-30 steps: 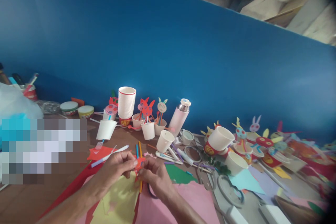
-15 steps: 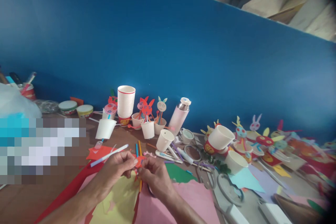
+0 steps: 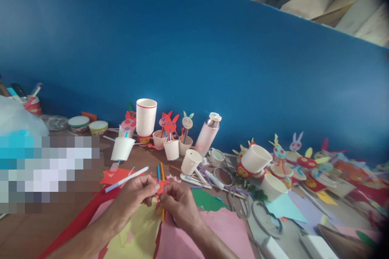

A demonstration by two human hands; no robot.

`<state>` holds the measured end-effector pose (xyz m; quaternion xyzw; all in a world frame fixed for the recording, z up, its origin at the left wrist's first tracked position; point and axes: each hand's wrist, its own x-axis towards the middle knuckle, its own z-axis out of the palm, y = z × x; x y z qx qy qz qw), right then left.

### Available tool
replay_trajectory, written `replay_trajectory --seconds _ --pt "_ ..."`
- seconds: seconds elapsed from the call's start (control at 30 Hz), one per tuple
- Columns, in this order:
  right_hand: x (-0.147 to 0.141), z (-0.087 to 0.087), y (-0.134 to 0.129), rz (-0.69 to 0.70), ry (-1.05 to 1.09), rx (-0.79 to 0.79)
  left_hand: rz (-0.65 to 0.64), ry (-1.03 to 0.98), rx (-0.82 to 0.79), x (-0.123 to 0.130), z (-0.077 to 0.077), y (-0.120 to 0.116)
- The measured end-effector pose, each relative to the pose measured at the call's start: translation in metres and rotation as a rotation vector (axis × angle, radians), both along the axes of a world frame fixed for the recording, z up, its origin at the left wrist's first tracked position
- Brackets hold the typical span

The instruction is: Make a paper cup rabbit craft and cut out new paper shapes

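Note:
A small red paper cutout is pinched between my two hands, its lower part hidden by fingers. My left hand grips its left side with thumb and forefinger. On the other side my right hand holds it with closed fingertips. Beneath the hands lie a yellow paper sheet and a pink paper sheet. Blue and orange sticks show just behind the cutout. A white marker rests near my left hand on red paper scraps.
Behind the hands stand a tall stack of paper cups, a tilted pink thermos and paper-cup rabbit figures. A white cup with a hole is closer. Scissors, a tape roll and more cup figures crowd the right.
Both hands stay in nearly the same place, still pinching the red paper cutout. The cutout and fingers have shifted only very slightly.

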<state>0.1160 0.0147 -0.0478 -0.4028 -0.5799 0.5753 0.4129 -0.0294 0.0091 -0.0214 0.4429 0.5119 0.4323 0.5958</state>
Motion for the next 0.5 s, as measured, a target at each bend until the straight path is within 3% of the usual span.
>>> replay_trajectory --seconds 0.27,0.5 --pt "-0.0013 0.0107 -0.0015 0.0 0.079 -0.056 -0.028 -0.001 0.034 0.0005 -0.0022 0.0003" --pt "-0.0041 0.0021 -0.0003 -0.053 0.077 -0.07 -0.058 0.014 0.029 0.0014 -0.0058 -0.0014"
